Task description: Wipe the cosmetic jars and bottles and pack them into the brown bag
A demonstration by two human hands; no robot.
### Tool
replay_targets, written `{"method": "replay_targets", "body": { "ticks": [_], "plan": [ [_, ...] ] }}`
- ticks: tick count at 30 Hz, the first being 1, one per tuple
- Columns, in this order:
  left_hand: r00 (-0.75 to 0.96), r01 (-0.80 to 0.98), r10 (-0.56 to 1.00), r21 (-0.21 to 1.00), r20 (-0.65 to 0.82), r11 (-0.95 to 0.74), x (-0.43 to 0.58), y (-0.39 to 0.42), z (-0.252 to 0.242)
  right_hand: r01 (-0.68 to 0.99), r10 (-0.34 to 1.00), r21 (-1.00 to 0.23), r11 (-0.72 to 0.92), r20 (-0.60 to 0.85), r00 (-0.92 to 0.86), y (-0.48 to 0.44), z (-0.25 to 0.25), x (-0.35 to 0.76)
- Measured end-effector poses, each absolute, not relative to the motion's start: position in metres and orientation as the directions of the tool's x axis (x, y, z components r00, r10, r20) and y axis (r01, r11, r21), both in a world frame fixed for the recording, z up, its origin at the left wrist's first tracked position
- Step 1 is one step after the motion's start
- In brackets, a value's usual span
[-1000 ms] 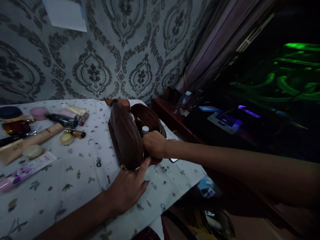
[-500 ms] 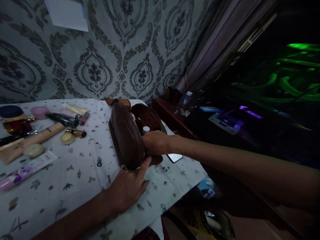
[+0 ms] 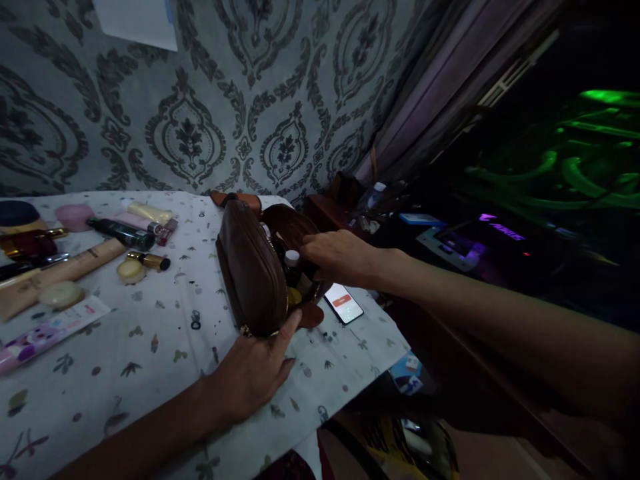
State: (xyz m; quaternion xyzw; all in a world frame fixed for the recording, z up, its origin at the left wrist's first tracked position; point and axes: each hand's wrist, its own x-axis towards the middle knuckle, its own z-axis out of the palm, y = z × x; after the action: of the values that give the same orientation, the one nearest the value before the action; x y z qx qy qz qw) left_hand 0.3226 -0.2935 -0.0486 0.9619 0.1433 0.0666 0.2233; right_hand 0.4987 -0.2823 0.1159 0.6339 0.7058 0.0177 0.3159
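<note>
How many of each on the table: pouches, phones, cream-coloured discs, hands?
Pouch: 1
Phone: 1
Cream-coloured discs: 2
Hands: 2 (left hand flat on the cloth against the pouch, right hand over its opening)
Total: 6

Cannot see into most of the brown pouch (image 3: 253,267): near wall in the way, only the white cap of a small bottle (image 3: 291,255) showing. Cannot tell whether the right hand (image 3: 345,257) touches that bottle. Too small to read: the phone (image 3: 344,303) screen. Cut off at the left edge: printed tube (image 3: 50,330), beige tube (image 3: 60,270), dark compact (image 3: 17,215); at the top, a sheet of paper (image 3: 137,20). Too dark on the right, past the green glow (image 3: 575,167), to name anything.
</note>
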Motion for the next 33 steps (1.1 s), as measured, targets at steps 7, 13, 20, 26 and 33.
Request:
{"method": "replay_targets", "body": {
  "ticks": [7, 13, 20, 26, 33],
  "plan": [
    [0.951, 0.214, 0.289, 0.444, 0.109, -0.87, 0.321, -0.293, -0.048, 0.843, 0.868, 0.431, 0.322, -0.491, -0.081, -0.273, 0.109, 0.498],
    [0.95, 0.221, 0.293, 0.438, 0.104, -0.871, 0.32, -0.293, -0.047, 0.843, 0.886, 0.429, 0.326, -0.449, -0.114, -0.283, 0.102, 0.492],
    [0.952, 0.239, 0.3, 0.455, 0.066, -0.858, 0.32, -0.294, -0.043, 0.868, 0.894, 0.398, 0.296, -0.434, -0.106, -0.284, 0.113, 0.489],
    [0.951, 0.224, 0.295, 0.451, 0.093, -0.864, 0.321, -0.294, -0.048, 0.848, 0.865, 0.395, 0.354, -0.482, -0.136, -0.278, 0.109, 0.493],
    [0.949, 0.25, 0.308, 0.433, 0.069, -0.866, 0.322, -0.294, -0.046, 0.841, 0.851, 0.4, 0.365, -0.51, -0.127, -0.279, 0.102, 0.496]
  ]
}}
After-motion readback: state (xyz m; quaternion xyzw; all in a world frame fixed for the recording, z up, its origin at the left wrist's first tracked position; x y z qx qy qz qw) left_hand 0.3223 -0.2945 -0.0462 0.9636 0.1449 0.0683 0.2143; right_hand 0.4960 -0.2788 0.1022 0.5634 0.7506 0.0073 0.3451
